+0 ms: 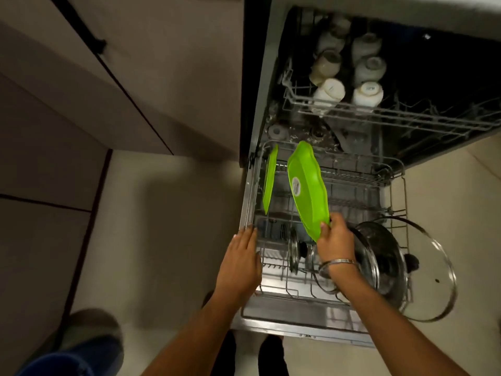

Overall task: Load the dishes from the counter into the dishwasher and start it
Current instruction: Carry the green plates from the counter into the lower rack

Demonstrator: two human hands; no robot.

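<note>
Right hand pinching the near rim of a green plate, held on edge and tilted over the lower rack. Left hand flat, fingers straight, resting on that rack's left edge. Second green plate already upright at the rack's left side; glass lids at its right. Looks like light, stiff plastic, probably slick if wet: rim grip best, thumb across the face. White cups above the rack, in the upper basket.
</note>
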